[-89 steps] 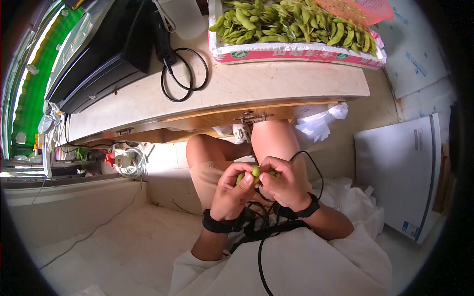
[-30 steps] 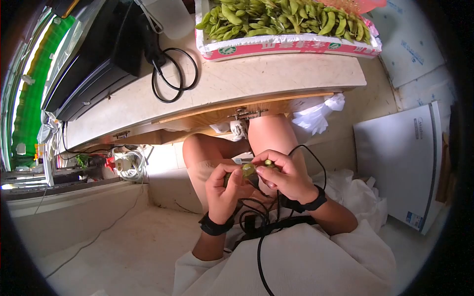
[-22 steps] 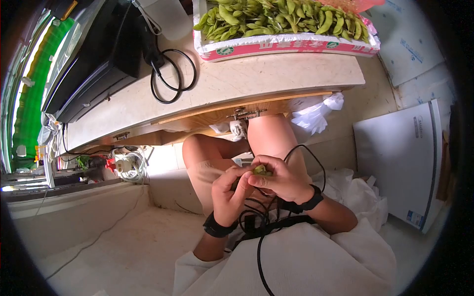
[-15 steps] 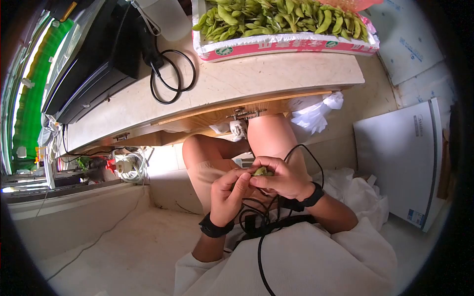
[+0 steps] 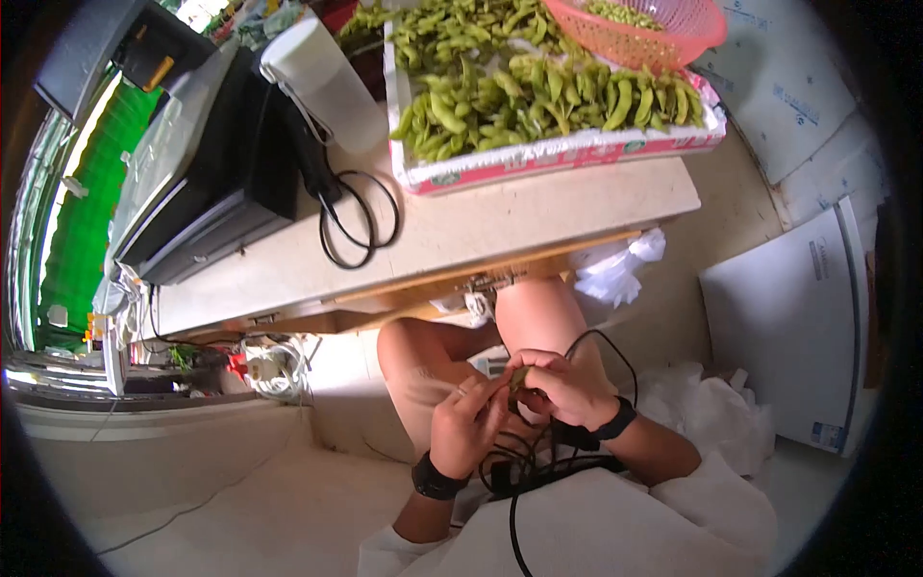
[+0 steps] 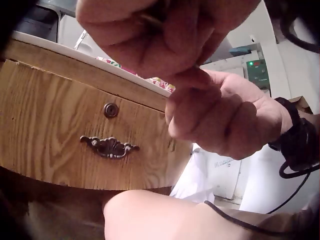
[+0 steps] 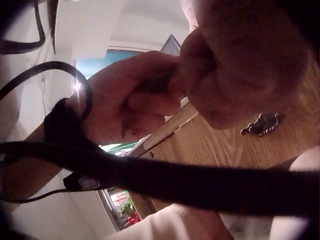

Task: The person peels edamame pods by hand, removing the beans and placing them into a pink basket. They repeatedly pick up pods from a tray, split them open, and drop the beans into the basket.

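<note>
In the head view both hands meet above the lap. The right hand grips a green edamame pod, partly hidden by its fingers. The left hand has its thumb and fingers curled, their tips pinching at the pod's near end. In the left wrist view the right hand shows below the left hand, fingers curled. The right wrist view shows the left hand dark against the right hand, with the pod hidden there. Straps circle both wrists.
A foam box full of edamame pods stands on the table. A pink basket holding shelled beans rests on its back right part. To the left are a translucent bottle and a black machine. Black cable trails over the lap.
Three seconds ago green pods showed in both hands. Since half a second ago the head view has tilted up, bringing the pink basket fully in. The hands stay together, the pod now mostly covered by fingers.
</note>
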Motion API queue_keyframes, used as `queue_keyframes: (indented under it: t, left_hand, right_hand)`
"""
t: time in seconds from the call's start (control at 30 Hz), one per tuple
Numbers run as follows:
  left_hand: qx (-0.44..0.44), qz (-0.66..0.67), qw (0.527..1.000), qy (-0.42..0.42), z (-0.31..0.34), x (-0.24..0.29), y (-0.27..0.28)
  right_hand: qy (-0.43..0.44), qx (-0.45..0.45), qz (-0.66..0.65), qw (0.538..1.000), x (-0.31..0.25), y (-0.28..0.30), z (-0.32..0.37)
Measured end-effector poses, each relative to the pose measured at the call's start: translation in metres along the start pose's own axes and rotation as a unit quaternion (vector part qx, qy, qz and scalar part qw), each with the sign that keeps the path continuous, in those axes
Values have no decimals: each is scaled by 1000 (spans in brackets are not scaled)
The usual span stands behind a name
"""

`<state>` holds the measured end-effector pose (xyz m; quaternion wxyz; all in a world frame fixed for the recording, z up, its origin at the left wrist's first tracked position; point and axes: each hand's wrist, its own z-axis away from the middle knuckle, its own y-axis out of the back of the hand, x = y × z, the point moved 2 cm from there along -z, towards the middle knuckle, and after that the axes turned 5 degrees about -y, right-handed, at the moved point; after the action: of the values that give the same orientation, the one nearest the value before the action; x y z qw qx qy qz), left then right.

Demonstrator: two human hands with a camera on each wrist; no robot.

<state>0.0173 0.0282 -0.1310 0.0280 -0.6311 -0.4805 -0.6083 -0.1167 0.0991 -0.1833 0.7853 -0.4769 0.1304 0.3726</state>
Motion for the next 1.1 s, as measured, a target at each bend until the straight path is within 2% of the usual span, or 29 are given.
queue_keyframes:
  t: [0.13, 0.2, 0.23, 0.27, 0.3, 0.33, 0.4, 0.47, 0.53, 0.6, 0.67, 0.8, 0.87, 0.9, 0.93, 0.97, 1.0, 1.07, 1.1]
  left_hand:
    - [27, 5, 999, 41, -14, 9, 10]
    - [105, 18, 993, 49, -23, 11, 18]
    - [109, 2, 992, 57, -31, 11, 27]
    - [135, -31, 990, 19, -43, 16, 34]
    - [154, -3, 988, 31, -56, 24, 42]
    - [172, 25, 984, 44, -70, 30, 48]
    - [213, 29, 976, 13, -102, 34, 55]
    - [224, -55, 972, -38, -142, 52, 62]
    - [232, -55, 970, -45, -173, 60, 63]
    - [233, -85, 966, -77, -199, 65, 60]
    - [231, -113, 960, -108, -222, 68, 57]
    - [228, -214, 933, -179, -253, 57, 57]
    - [196, -165, 957, -138, -254, 54, 58]
    - [204, -135, 954, -171, -246, 53, 60]
    - [190, -97, 968, -133, -232, 65, 60]
    - [171, 18, 983, -68, -215, 70, 59]
    - [151, 132, 980, -1, -197, 72, 57]
    - [95, 344, 932, 71, -158, 70, 47]
    - [77, 386, 915, 91, -138, 62, 41]
  right_hand:
    - [37, 8, -41, 998, -12, 6, 4]
    - [67, 0, -56, 996, -16, 9, 5]
    - [51, 7, -41, 998, -21, 7, 8]
    - [34, 15, -27, 999, -24, 5, 13]
    - [35, 49, -7, 998, -28, 2, 17]
    - [39, 46, -9, 998, -25, 5, 16]
    - [73, -13, -74, 994, -17, 10, 12]
    - [58, -1, -96, 994, -19, 6, 14]
    - [-9, -32, -154, 988, -15, 5, 17]
    - [-4, -46, -152, 987, -12, 7, 18]
    - [29, 6, -41, 999, -10, 8, 19]
    - [49, -13, -65, 997, -7, 11, 23]
    - [63, -11, -47, 997, -7, 15, 24]
    - [75, -9, -29, 997, -7, 17, 24]
    - [76, -9, -31, 997, -7, 19, 26]
    - [34, -25, -112, 993, -7, 21, 27]
    - [-8, -42, -192, 981, -7, 21, 28]
    - [-21, -30, -218, 975, -12, 18, 31]
    - [-33, -17, -244, 969, -14, 16, 31]
